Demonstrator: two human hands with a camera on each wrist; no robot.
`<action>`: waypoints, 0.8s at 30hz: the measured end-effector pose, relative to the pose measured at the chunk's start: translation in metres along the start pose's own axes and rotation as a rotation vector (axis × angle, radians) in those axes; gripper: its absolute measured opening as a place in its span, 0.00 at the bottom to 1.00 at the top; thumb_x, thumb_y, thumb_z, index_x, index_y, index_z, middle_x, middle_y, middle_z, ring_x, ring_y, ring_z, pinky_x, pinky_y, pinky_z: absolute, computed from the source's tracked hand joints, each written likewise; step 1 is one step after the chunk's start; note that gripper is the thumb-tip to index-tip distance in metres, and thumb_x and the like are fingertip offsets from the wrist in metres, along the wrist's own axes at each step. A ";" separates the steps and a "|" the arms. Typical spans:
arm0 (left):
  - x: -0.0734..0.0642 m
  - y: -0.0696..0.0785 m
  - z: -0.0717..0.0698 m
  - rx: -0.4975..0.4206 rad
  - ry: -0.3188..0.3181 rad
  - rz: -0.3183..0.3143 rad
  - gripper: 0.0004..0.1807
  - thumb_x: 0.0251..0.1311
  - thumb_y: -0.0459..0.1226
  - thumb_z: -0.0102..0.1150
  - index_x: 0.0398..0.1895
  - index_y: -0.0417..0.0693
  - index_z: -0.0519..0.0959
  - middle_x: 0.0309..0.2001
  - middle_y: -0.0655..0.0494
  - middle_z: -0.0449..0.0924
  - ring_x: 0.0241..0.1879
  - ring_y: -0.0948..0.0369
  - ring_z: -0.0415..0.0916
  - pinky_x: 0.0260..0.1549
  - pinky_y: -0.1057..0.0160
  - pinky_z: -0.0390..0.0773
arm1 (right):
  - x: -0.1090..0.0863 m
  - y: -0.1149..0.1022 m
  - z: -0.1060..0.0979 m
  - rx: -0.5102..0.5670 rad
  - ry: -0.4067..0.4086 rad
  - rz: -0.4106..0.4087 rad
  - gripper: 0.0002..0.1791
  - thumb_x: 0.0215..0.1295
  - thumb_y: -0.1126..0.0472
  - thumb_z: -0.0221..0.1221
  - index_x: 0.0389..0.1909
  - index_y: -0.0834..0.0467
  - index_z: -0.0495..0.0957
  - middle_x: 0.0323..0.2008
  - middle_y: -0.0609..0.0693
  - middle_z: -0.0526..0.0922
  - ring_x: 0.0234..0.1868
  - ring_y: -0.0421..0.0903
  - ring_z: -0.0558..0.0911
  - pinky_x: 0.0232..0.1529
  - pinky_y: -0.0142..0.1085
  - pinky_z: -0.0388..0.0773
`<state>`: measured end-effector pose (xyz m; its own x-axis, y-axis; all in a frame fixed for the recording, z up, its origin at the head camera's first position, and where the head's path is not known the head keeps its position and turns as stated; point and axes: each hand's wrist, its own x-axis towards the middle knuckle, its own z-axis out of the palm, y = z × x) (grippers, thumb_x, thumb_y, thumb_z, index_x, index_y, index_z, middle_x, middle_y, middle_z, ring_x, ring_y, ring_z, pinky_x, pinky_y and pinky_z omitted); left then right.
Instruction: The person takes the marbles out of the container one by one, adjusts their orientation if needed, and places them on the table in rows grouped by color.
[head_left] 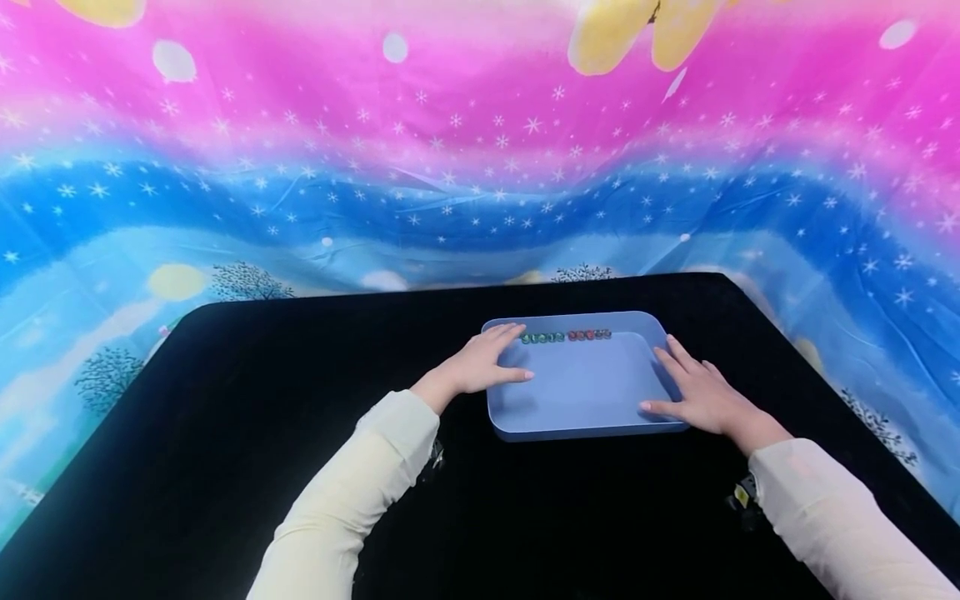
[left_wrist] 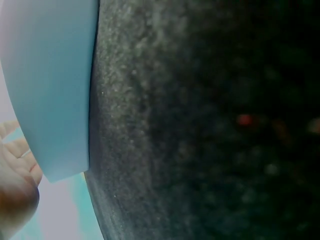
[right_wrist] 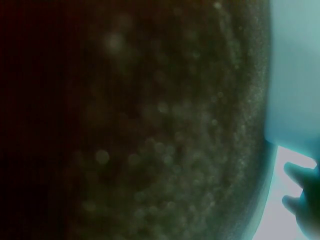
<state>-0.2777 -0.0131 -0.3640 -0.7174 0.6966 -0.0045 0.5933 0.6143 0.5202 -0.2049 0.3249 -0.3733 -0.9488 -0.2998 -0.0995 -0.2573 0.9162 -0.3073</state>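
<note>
A shallow blue-grey tray lies on the black table. Along its far inner side runs a row of small, shiny, marble-like pieces, green ones on the left and red ones on the right. At the tray's left side is my left hand, fingers extended over the far left corner and thumb pointing inward over the rim. My right hand is at the right side, fingers spread along the rim, thumb over the near right part. Neither hand holds a piece. Each wrist view shows part of a hand beside the tray's outer wall.
The black tabletop extends around the tray, its far edge close behind it. A pink and blue snowflake-patterned cloth hangs behind and at both sides. Small dark devices sit under both wrists.
</note>
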 end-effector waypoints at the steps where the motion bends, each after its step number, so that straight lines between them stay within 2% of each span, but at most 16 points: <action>1: 0.001 0.000 0.000 -0.012 -0.001 0.000 0.42 0.53 0.58 0.47 0.66 0.50 0.46 0.66 0.55 0.43 0.64 0.59 0.39 0.59 0.53 0.45 | 0.000 0.000 0.000 -0.001 0.000 0.002 0.52 0.51 0.35 0.51 0.64 0.67 0.43 0.64 0.65 0.32 0.60 0.67 0.44 0.52 0.63 0.38; 6: 0.008 0.000 -0.001 -0.045 -0.002 -0.021 0.43 0.52 0.56 0.50 0.66 0.49 0.47 0.65 0.55 0.46 0.63 0.60 0.43 0.58 0.58 0.50 | 0.000 0.001 0.001 0.001 0.002 0.004 0.52 0.51 0.35 0.51 0.64 0.67 0.43 0.64 0.64 0.32 0.60 0.67 0.45 0.52 0.63 0.38; 15: 0.022 -0.001 -0.001 -0.062 0.004 -0.079 0.37 0.53 0.49 0.53 0.64 0.49 0.53 0.63 0.54 0.53 0.61 0.58 0.50 0.56 0.58 0.56 | 0.001 0.003 0.000 0.003 -0.008 0.014 0.52 0.51 0.34 0.50 0.64 0.66 0.42 0.64 0.64 0.31 0.60 0.67 0.44 0.51 0.63 0.38; 24: 0.033 -0.005 0.002 -0.063 0.063 -0.107 0.29 0.54 0.42 0.55 0.60 0.45 0.62 0.59 0.53 0.61 0.59 0.59 0.55 0.54 0.61 0.59 | 0.000 0.001 0.002 -0.001 -0.003 0.000 0.52 0.51 0.35 0.51 0.64 0.66 0.43 0.64 0.64 0.31 0.60 0.67 0.45 0.51 0.63 0.39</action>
<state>-0.3038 0.0072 -0.3687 -0.7981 0.6024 -0.0105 0.4892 0.6581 0.5723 -0.2052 0.3254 -0.3755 -0.9483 -0.3005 -0.1022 -0.2574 0.9165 -0.3063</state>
